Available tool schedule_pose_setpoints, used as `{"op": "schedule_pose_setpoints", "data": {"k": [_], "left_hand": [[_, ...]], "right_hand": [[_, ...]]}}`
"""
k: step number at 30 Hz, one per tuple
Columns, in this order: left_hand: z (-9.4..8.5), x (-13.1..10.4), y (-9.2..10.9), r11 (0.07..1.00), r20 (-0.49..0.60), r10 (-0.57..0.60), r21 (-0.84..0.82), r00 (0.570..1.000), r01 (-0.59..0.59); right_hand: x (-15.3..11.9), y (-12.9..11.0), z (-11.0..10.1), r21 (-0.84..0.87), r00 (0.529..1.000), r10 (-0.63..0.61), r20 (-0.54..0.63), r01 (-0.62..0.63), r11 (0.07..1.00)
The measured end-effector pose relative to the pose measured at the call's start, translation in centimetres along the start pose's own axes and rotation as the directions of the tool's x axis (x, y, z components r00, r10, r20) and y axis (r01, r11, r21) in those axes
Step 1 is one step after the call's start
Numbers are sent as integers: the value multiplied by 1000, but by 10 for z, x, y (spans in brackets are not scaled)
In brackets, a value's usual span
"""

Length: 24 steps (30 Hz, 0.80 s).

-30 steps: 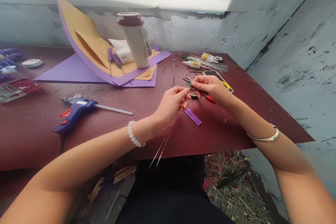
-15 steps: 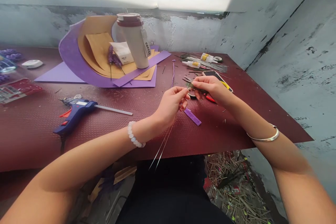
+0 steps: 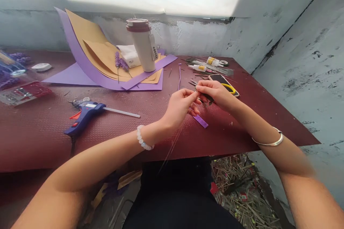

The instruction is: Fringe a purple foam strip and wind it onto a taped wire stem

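Left hand (image 3: 184, 107) pinched tight, thin wires (image 3: 173, 144) slanting from it back toward the lap; right hand (image 3: 215, 93), also pinched, meets its fingertips, contents hidden from me. Purple strip (image 3: 201, 121) lies just beside, nearer the left.

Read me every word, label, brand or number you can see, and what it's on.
"COFFEE" (last letter unclear): the strap on the cup.
Too small to read: print on the tissue pack.
Too small to read: yellow labels on the two glue bottles.
Too blurred: any print on the red-and-clear package.
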State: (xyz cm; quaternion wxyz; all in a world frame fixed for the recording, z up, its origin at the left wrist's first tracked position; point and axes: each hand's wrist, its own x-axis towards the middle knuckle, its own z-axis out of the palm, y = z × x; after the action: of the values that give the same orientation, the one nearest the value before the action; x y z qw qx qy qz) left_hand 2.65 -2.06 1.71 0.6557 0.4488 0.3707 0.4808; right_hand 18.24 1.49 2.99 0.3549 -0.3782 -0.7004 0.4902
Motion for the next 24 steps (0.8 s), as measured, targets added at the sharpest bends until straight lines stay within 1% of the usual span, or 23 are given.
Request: {"op": "schedule_pose_setpoints", "data": {"k": [2, 6, 10, 12, 16, 21, 24], "left_hand": [[-1, 1, 1, 1000, 63, -27, -13, 998, 28], [-3, 5, 2, 985, 197, -102, -118, 975, 127], [-2, 7, 1, 961, 294, -125, -203, 948, 189], [-2, 8, 0, 952, 325, -129, -223, 937, 208], [-3, 10, 0, 947, 339, -121, -243, 933, 211], [-3, 13, -1, 955, 262, -95, -247, 960, 162], [-1, 11, 0, 983, 236, -33, -169, 971, 74]], "right_hand": [[-2, -1, -1, 51, 1000, -19, 5, 18, 999], [-2, 0, -6, 139, 993, -108, 39, 102, 985], [-3, 1, -12, 151, 979, -191, 65, 180, 972], [-4, 2, -15, 154, 973, -219, 75, 205, 967], [-5, 1, -18, 143, 966, -230, 118, 212, 967], [-4, 0, -20, 123, 965, -217, 146, 200, 972], [-4, -1, -21, 108, 968, -202, 149, 188, 976]]}}
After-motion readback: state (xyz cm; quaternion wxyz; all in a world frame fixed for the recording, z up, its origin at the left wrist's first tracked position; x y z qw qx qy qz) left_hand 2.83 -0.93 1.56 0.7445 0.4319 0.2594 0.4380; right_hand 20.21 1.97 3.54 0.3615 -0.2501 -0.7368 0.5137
